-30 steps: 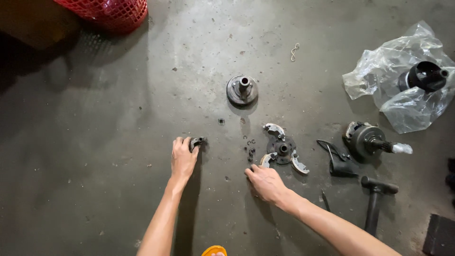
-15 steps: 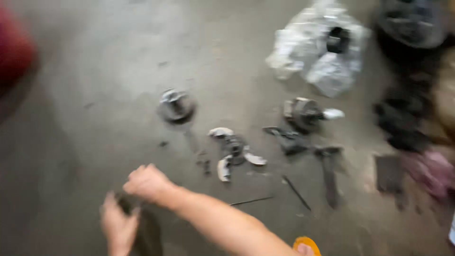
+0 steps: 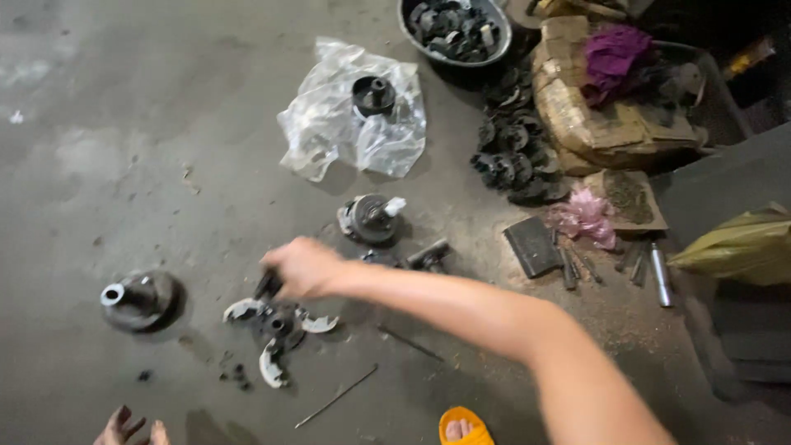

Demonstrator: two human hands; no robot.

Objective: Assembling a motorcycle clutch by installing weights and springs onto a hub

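Reaching across the floor, the right hand [image 3: 301,268] closes its fingers on a small dark part [image 3: 267,285] just above the three-armed metal piece [image 3: 276,325]. The left hand [image 3: 132,428] rests open and empty at the near edge, with a round hub [image 3: 136,298] to the left.

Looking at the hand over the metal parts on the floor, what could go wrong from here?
The right hand grips a dark tool above the three-armed metal part; a slip could pinch fingers. Small dark loose pieces lie beside it and may scatter. The thin metal rod lies near the orange-sandalled foot.
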